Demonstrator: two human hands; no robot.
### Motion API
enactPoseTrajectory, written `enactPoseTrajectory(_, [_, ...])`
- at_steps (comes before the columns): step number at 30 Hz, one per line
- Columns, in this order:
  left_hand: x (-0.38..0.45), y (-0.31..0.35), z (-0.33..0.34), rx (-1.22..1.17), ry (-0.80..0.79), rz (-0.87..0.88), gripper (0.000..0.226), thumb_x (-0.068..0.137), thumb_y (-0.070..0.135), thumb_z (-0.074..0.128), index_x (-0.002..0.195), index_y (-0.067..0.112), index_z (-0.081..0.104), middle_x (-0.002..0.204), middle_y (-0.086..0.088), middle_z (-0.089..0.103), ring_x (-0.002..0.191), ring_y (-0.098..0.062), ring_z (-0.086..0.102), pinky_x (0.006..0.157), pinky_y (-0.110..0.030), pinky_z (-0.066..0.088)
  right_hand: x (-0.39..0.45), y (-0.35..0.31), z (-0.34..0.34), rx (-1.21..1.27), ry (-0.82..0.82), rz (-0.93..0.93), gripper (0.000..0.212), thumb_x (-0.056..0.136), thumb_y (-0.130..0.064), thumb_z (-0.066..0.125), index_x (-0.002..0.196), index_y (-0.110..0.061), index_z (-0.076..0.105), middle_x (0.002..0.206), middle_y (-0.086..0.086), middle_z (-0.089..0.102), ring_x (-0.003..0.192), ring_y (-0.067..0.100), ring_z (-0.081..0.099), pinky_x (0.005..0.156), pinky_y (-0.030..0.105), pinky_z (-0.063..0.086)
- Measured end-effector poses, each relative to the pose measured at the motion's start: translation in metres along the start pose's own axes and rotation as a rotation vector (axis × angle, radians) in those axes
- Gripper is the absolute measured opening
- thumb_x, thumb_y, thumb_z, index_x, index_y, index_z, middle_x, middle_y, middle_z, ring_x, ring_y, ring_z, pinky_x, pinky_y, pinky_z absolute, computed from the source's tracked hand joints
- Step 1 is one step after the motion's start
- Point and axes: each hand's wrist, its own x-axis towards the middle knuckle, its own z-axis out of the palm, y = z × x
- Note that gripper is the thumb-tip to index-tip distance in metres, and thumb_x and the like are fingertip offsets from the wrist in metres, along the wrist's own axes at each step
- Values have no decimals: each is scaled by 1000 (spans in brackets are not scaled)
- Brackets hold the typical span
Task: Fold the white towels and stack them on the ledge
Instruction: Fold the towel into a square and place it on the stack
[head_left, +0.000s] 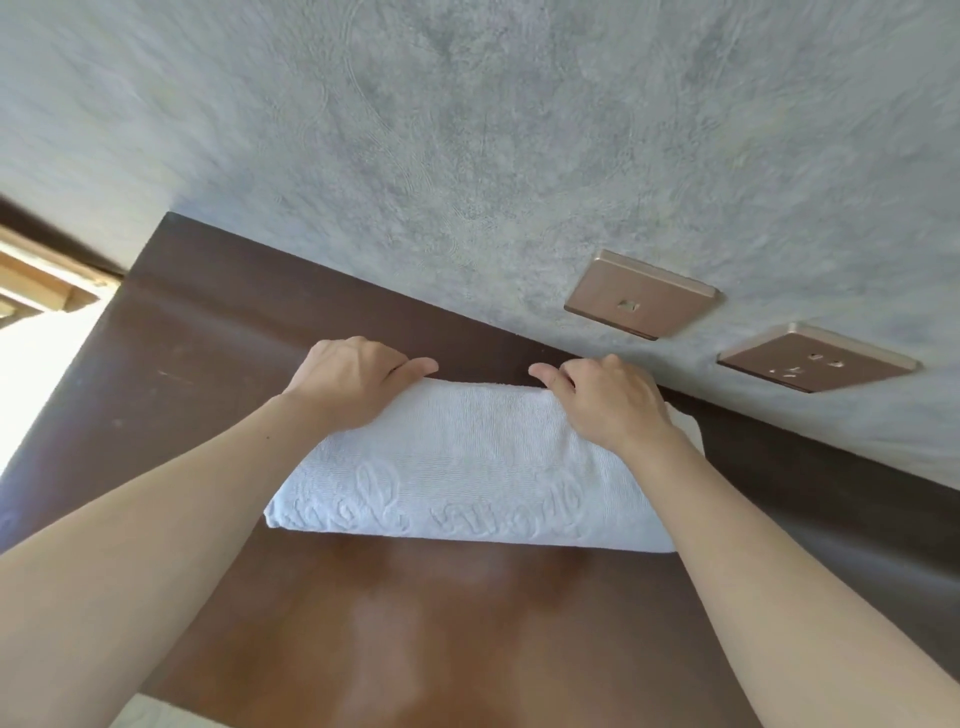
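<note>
A folded white towel (457, 467) with an embossed pattern lies on the dark brown wooden ledge (208, 332), its far edge close to the wall. My left hand (353, 379) grips the towel's far left corner, fingers curled over its edge. At the far right corner my right hand (608, 400) grips the towel the same way, thumb pointing left. A bit of white cloth shows behind my right wrist.
A grey textured wall (467, 156) rises right behind the ledge. Two bronze socket plates (639, 293) (815, 358) sit on the wall to the right. A wooden frame (47, 286) shows at the far left. The ledge's glossy front reflects light.
</note>
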Motion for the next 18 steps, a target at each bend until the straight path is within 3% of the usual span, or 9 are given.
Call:
enactPoseTrajectory(5, [-7, -3, -1, 82, 83, 39, 80, 87, 74, 4, 70, 26, 66, 54, 11, 54, 60, -14, 58, 55, -28, 30, 4, 0, 4, -89, 53, 38, 70, 97, -64, 9, 54, -18, 42, 50, -2, 48, 49, 22, 45, 52, 33, 29])
enactPoseTrajectory(8, [-16, 9, -3, 184, 112, 7, 84, 95, 70, 1, 79, 23, 69, 63, 8, 61, 68, -21, 60, 60, -31, 31, -6, -7, 10, -95, 155, 89, 68, 99, -61, 14, 59, -16, 45, 52, 3, 55, 51, 27, 53, 51, 32, 26])
enactPoseTrajectory(10, [-23, 20, -7, 191, 192, 1, 76, 100, 59, 8, 90, 21, 74, 80, 4, 70, 83, -24, 62, 73, -34, 39, -12, -11, 13, -142, 181, 114, 66, 103, -57, 20, 64, -15, 54, 57, 6, 62, 54, 29, 60, 51, 31, 29])
enactPoseTrajectory(14, [-59, 74, 3, -129, 365, 31, 42, 101, 41, 40, 116, 19, 72, 118, -1, 72, 115, -29, 63, 99, -44, 46, -16, -19, 13, -159, 303, 99, 57, 104, -42, 42, 58, -11, 55, 48, 6, 55, 42, 28, 54, 46, 27, 29])
enactPoseTrajectory(16, [-77, 104, 18, -147, 271, 48, 49, 100, 47, 37, 134, 23, 63, 141, -2, 60, 135, -25, 51, 114, -47, 35, -21, -21, 7, -173, 414, 71, 47, 101, -31, 56, 59, -10, 54, 48, 5, 52, 43, 26, 51, 48, 29, 32])
enactPoseTrajectory(18, [-86, 120, 32, -39, 117, 32, 60, 101, 53, 23, 152, 26, 42, 160, -2, 36, 151, -22, 27, 124, -48, 17, -28, -24, 2, -148, 510, 37, 39, 102, -27, 56, 66, -11, 56, 53, 4, 52, 51, 26, 52, 56, 35, 40])
